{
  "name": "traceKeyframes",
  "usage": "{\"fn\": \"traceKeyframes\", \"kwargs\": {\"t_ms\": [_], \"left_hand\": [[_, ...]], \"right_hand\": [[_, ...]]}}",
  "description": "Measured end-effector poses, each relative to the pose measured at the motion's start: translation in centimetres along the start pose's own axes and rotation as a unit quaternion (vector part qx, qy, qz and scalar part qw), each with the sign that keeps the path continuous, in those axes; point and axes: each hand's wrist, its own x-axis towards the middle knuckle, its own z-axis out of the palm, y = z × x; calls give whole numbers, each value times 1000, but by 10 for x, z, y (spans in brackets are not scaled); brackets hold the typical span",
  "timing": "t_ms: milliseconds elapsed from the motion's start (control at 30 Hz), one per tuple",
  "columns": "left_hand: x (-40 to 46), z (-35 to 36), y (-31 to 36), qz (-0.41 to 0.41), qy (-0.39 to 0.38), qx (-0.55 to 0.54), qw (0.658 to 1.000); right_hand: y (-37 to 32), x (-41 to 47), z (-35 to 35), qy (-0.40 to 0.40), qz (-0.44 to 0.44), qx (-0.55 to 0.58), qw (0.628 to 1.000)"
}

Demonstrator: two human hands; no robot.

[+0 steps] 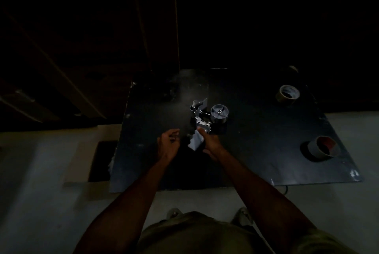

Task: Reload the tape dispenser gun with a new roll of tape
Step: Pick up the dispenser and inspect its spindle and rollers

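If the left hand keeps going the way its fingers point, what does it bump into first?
Probably the tape dispenser gun: the left hand points right toward its handle, beside the right hand. Depth is unclear.

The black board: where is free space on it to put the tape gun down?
The black board is bare between the tape dispenser gun and the two tape rolls near its right edge, and along its near edge. It is crowded around the gun, where the right hand grips the handle and the left hand hovers open.
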Motion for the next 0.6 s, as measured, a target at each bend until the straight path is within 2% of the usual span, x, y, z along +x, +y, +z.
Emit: {"fn": "traceKeyframes", "kwargs": {"t_ms": [133,367,500,600], "left_hand": [[-1,3,5,-4,-24,-9,1000],[6,3,15,-31,-19,-64,997],[7,14,28,-100,0,-154,983],[-2,25,52,-175,-5,-256,951]], "right_hand": [[2,6,13,-63,18,135,989],[-15,-8,13,-57,67,223,971],[-27,-9,-6,-78,40,202,975],[-39,-18,-17,-115,42,230,965]]}}
